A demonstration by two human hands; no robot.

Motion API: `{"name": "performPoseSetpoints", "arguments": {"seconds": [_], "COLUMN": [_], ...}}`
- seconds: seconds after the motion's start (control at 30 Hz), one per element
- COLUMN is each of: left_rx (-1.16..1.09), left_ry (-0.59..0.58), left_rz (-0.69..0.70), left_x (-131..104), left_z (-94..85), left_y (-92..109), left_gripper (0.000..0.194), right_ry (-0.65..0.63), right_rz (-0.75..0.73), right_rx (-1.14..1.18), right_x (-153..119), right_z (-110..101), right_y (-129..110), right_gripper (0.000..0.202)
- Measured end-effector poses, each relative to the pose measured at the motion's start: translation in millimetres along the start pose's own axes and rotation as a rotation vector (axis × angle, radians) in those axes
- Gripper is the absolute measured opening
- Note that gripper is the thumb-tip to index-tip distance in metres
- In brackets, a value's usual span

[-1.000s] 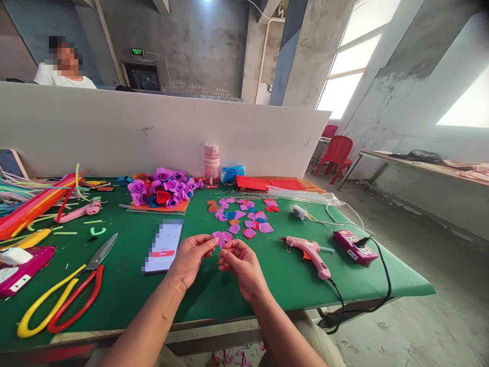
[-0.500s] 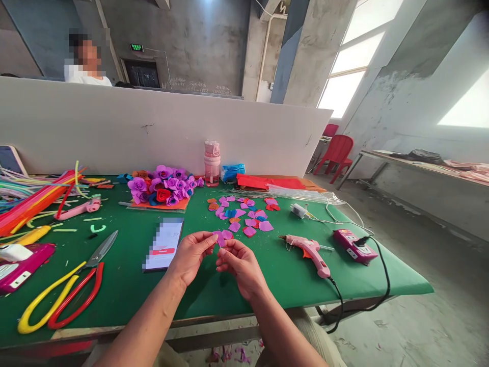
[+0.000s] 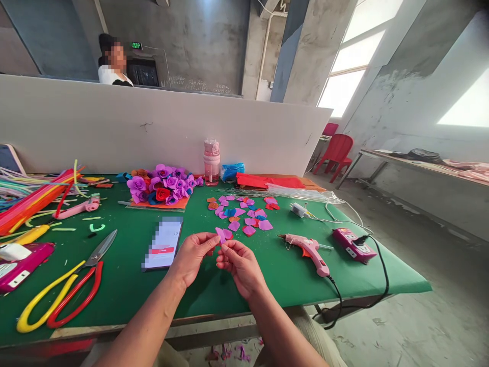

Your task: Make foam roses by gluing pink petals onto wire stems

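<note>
A small purple petal (image 3: 220,235) is pinched between my left hand (image 3: 196,255) and my right hand (image 3: 239,262), whose fingertips nearly meet over the green tabletop. Both hands have closed fingers on it. Just beyond them lie scattered loose petals (image 3: 264,225) in purple, red, blue and orange. Left of my left hand rests a phone (image 3: 165,243) with a lit screen. To the right of my right hand a pink glue gun (image 3: 308,250) lies on its side. Farther back is a bunch of purple, red and blue flowers (image 3: 164,184).
Large scissors (image 3: 82,283) with yellow and red handles lie at left, near colourful strips (image 3: 36,201) and a magenta power strip (image 3: 30,267). A pink bottle (image 3: 211,163) stands by the white partition (image 3: 153,122). Another power socket (image 3: 353,245) with cords sits at right. Behind the partition is a person (image 3: 113,63).
My hands stay nearly in place, and the purple petal between them has turned slightly. The person behind the partition has moved to the right.
</note>
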State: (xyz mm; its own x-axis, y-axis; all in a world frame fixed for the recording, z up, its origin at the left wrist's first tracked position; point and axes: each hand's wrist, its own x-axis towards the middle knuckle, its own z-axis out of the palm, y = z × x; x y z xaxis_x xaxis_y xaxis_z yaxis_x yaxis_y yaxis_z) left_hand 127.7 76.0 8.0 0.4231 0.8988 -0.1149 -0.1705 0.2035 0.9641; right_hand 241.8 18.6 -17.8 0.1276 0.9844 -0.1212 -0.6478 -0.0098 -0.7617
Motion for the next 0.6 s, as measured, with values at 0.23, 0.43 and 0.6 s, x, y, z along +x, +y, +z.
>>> {"name": "performPoseSetpoints", "arguments": {"seconds": [0.23, 0.43, 0.6], "left_rx": [-0.036, -0.185, -0.251], "left_ry": [-0.006, -0.063, -0.076], "left_rz": [-0.016, -0.097, -0.094], "left_x": [-0.2, -0.6, -0.5], "left_z": [1.0, 0.3, 1.6], "left_y": [-0.7, -0.1, -2.2], "left_gripper": [0.019, 0.019, 0.018], "right_ry": [-0.033, -0.086, -0.112], "right_rz": [0.039, 0.101, 0.151], "right_rx": [0.003, 0.081, 0.154], "right_x": [-1.8, -1.9, -1.4], "right_z": [-0.1, -0.6, -1.7], "right_y": [2.6, 2.1, 0.4], "right_gripper": [0.03, 0.028, 0.026]}}
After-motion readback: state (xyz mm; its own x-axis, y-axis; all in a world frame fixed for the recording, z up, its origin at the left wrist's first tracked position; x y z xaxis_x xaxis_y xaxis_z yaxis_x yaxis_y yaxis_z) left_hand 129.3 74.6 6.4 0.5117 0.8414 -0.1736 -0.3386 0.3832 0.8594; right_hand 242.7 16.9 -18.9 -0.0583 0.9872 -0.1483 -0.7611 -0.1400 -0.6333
